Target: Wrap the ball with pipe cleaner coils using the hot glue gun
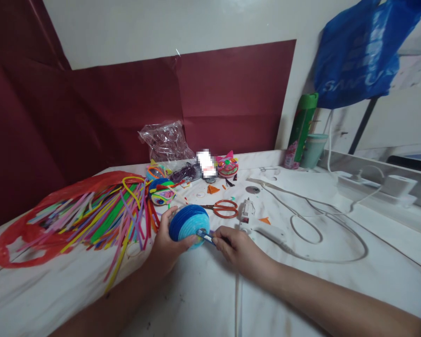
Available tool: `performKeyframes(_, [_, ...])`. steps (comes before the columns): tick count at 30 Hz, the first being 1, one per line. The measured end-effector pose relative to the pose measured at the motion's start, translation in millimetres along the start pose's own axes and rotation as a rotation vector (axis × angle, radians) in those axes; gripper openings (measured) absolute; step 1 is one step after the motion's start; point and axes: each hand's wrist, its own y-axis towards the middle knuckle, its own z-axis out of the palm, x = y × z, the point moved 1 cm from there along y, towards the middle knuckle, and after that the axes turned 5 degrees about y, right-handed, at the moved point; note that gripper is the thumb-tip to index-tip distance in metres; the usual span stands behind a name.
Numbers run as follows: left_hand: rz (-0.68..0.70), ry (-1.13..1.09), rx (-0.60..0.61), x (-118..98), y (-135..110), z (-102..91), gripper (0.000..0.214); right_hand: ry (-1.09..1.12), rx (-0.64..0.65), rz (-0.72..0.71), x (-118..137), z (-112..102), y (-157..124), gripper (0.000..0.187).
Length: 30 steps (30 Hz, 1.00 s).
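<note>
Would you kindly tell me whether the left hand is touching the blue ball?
Touching: in the head view, the left hand cups the blue ball, its thumb lying across the lower front.

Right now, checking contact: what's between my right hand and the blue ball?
In the head view: a slim blue object, pinched by your right hand, tip at the ball.

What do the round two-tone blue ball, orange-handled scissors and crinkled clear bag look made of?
Round two-tone blue ball: probably matte cord; fine coiled ridges show.
Orange-handled scissors: smooth handles; even orange colour fits plastic or coated metal.
Crinkled clear bag: likely glossy plastic film; see-through, bright creases.
</note>
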Motion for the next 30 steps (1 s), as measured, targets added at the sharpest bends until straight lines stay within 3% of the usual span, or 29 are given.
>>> performKeyframes(13, [-0.046, -0.04, 0.038, 6.6, 1.8, 0.0, 0.085, 0.134, 0.045, 0.097, -11.2, 5.3, 4.3, 0.025])
performKeyframes(20, [-0.021, -0.059, 0.059, 14.5, 9.0, -1.2, 0.065, 0.135, 0.064, 0.129, -11.7, 4.6, 4.6, 0.027])
performKeyframes(27, [-0.067, -0.009, 0.074, 6.9, 6.3, -1.9, 0.078, 0.143, 0.067, 0.143, -9.6, 4.4, 4.5, 0.026])
performKeyframes(30, [-0.062, -0.01, 0.066, 5.7, 5.6, -1.8, 0.073, 0.154, 0.068, 0.148, -8.2, 4.6, 3.9, 0.027])
